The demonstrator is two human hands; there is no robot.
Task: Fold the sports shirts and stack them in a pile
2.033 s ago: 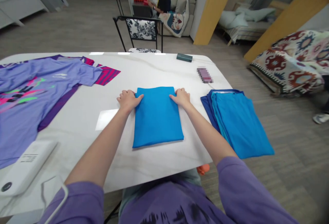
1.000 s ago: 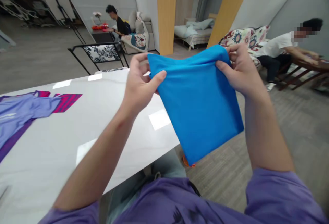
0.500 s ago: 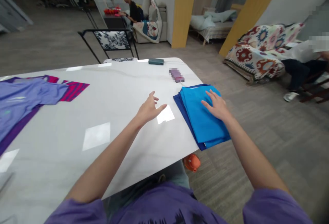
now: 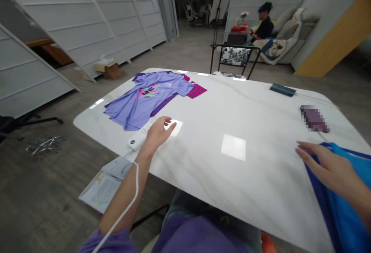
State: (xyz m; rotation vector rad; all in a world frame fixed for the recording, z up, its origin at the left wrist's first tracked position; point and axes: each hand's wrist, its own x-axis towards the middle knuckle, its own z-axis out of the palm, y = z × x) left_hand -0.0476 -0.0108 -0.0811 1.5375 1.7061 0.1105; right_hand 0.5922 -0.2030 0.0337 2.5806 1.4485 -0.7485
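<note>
My left hand [image 4: 158,134] hovers over the white table [image 4: 199,156] with its thumb and fingers apart, holding nothing. Just beside it lies a white power strip [image 4: 135,141], partly hidden by the hand. A lavender T-shirt [image 4: 130,104] with a bright print is spread beyond that hand, on top of darker purple and pink-striped clothing [image 4: 198,90]. At the right, my right hand [image 4: 330,164] has its fingers stretched out above a stack of folded blue clothes [image 4: 348,214]; whether it touches them I cannot tell.
A dark green case [image 4: 282,89] and a pixelated purple phone-shaped object [image 4: 314,118] lie on the right of the table. Behind stands a black-framed chair [image 4: 235,56]. A person [image 4: 263,24] sits farther back. A white cable [image 4: 136,183] crosses my left forearm.
My view has swung left, bringing the whole lavender T-shirt and the power strip into sight. My right hand has shifted from the top of the blue stack toward its left edge.
</note>
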